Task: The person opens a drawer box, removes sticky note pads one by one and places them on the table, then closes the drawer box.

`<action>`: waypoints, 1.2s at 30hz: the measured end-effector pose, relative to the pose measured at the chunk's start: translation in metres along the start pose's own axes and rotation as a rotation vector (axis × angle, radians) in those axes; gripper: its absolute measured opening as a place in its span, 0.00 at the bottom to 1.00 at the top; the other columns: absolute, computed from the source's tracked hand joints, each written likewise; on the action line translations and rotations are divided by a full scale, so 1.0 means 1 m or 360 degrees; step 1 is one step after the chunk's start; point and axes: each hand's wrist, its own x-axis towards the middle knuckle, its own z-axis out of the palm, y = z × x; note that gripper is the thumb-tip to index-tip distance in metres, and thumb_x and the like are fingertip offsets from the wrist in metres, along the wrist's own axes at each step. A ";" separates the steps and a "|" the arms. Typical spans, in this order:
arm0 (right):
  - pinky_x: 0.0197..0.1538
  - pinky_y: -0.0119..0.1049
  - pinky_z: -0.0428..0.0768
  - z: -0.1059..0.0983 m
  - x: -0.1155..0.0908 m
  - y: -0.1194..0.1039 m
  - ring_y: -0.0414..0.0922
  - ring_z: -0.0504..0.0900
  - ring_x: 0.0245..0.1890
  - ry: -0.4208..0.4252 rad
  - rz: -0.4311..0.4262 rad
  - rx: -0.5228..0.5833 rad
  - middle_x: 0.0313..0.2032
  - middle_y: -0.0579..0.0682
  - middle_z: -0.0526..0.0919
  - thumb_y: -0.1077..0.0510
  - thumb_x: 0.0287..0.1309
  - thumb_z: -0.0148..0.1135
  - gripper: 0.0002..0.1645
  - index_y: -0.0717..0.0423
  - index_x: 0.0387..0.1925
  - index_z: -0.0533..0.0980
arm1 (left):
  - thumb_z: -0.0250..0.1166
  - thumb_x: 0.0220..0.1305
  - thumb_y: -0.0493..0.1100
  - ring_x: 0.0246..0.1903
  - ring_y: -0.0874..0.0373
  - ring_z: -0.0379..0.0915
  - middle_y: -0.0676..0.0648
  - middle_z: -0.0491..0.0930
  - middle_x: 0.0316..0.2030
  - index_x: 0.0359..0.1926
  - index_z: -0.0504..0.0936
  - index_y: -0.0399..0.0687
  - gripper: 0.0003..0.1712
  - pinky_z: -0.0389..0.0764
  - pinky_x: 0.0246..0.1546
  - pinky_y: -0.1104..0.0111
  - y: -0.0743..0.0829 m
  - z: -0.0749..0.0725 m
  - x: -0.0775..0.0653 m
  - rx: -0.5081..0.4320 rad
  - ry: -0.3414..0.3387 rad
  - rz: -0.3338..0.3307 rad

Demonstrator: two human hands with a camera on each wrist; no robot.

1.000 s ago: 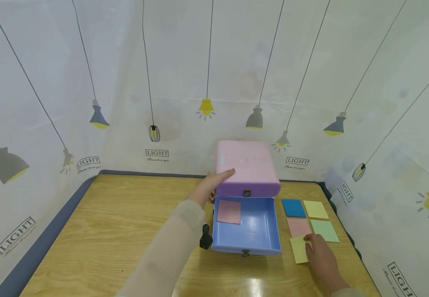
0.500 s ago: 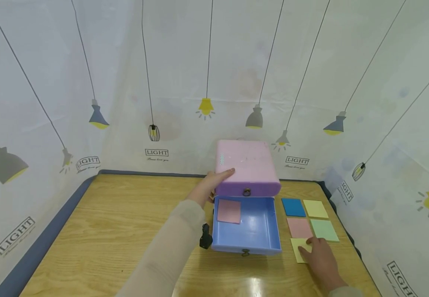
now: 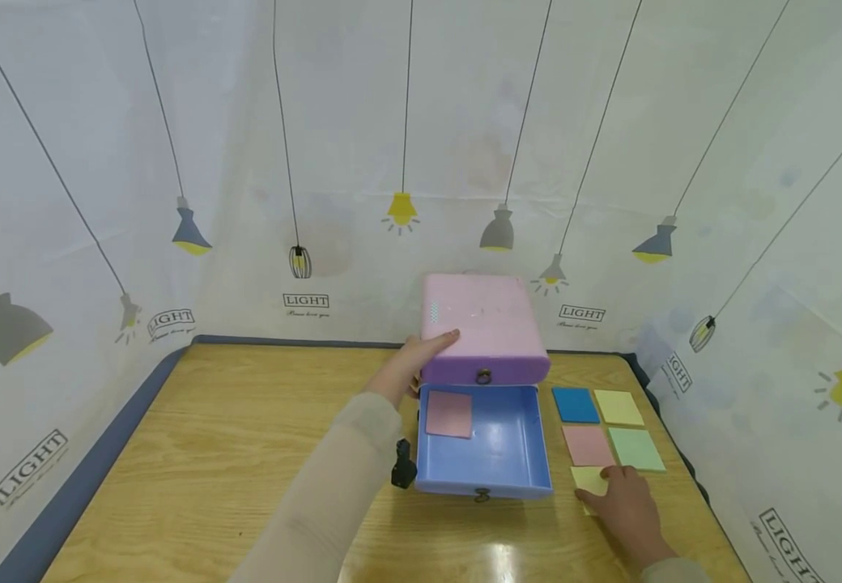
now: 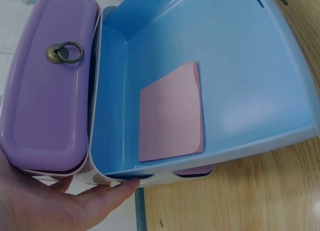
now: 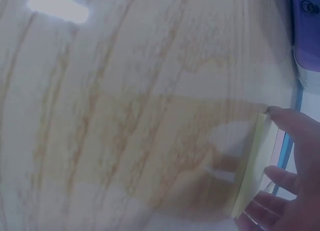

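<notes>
Wooden table [image 3: 210,437] | left grip [image 3: 415,363] touches cabinet [image 3: 497,316] | right grip [image 3: 627,506] pinches yellow pad [image 3: 587,478]

We wear a long, plain cream left sleeve [image 3: 319,494], lightly creased, and a matching right sleeve [image 3: 674,571].

This looks like an indoor desk nook, screened off by a pale sheet [image 3: 348,97] that runs from 9 o'clock over 12 to 3. Its creases show a soft covering, and its print, with a yellow lamp [image 3: 402,209] near 12 and framed "LIGHT" lettering [image 3: 306,300] at 9, is decorative. A wood-grain counter [image 3: 246,437] spreads across 6, with dark blue edging [image 3: 116,444] at 8. The small drawer box [image 3: 481,312] at 5 and paper note pads [image 3: 587,446] at 4 suit a study or office; which, I cannot tell.
</notes>
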 end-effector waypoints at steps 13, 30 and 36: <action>0.49 0.61 0.74 -0.002 -0.007 0.003 0.65 0.70 0.49 0.0010 0.0012 -0.0013 0.49 0.72 0.70 0.36 0.52 0.69 0.45 0.75 0.47 0.71 | 0.63 0.45 0.79 0.50 0.37 0.70 0.32 0.70 0.54 0.72 0.54 0.42 0.65 0.79 0.41 0.47 0.000 0.000 0.002 0.0004 0.0004 -0.0002; 0.48 0.62 0.74 -0.001 -0.010 0.001 0.68 0.70 0.48 0.0171 0.0005 -0.0010 0.51 0.74 0.69 0.35 0.58 0.63 0.43 0.74 0.49 0.72 | 0.62 0.49 0.78 0.54 0.33 0.67 0.29 0.66 0.59 0.74 0.48 0.41 0.66 0.77 0.45 0.43 0.005 -0.002 -0.002 -0.0003 0.0009 0.0016; 0.50 0.62 0.72 -0.011 -0.022 -0.021 0.67 0.72 0.50 0.0334 -0.0086 0.0119 0.52 0.72 0.71 0.51 0.62 0.63 0.25 0.70 0.48 0.74 | 0.62 0.47 0.79 0.52 0.33 0.68 0.29 0.67 0.58 0.74 0.49 0.40 0.68 0.78 0.43 0.45 0.001 0.001 -0.002 0.0006 0.0011 0.0009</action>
